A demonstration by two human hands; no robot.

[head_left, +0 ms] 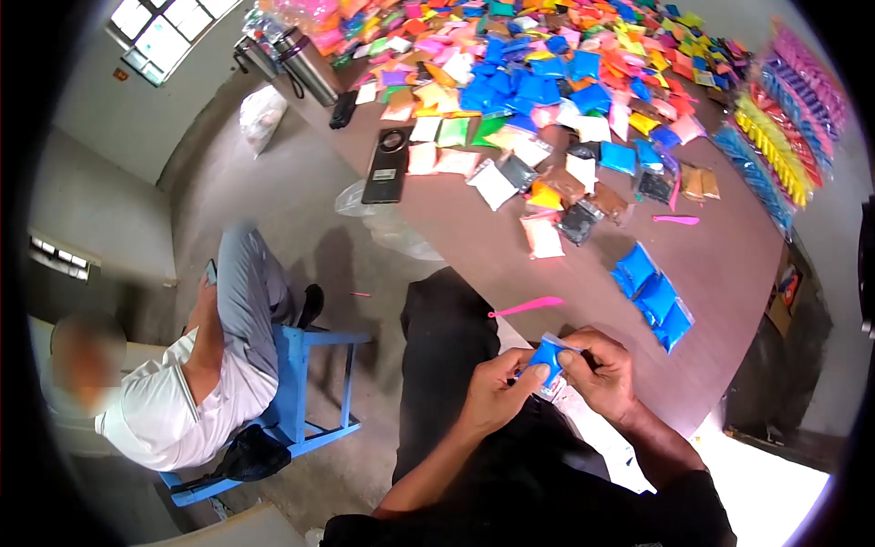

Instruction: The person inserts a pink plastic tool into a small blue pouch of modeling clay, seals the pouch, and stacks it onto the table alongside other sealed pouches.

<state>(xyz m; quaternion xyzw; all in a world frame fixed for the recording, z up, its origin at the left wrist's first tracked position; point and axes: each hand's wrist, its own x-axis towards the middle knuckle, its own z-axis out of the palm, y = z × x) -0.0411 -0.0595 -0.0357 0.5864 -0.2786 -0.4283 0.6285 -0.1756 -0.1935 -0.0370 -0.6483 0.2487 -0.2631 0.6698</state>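
Observation:
Over my lap, at the near table edge, a small clear packet with blue filling (548, 354) is pinched between both hands. My left hand (497, 392) grips its left side with the thumb on top. My right hand (603, 376) pinches its upper right corner. Several more blue packets (654, 299) lie together on the table, to the right of and beyond my right hand. A pink plastic tool (529, 306) rests near the table edge just beyond my hands. Farther off lies a second pink plastic tool (675, 220).
A large heap of colourful packets (547, 68) covers the table's far part (583, 264). Also there are a dark phone (386, 169), steel flasks (308, 68) and bagged coloured items (775, 137). At left a person (196, 383) sits on a blue chair (305, 383).

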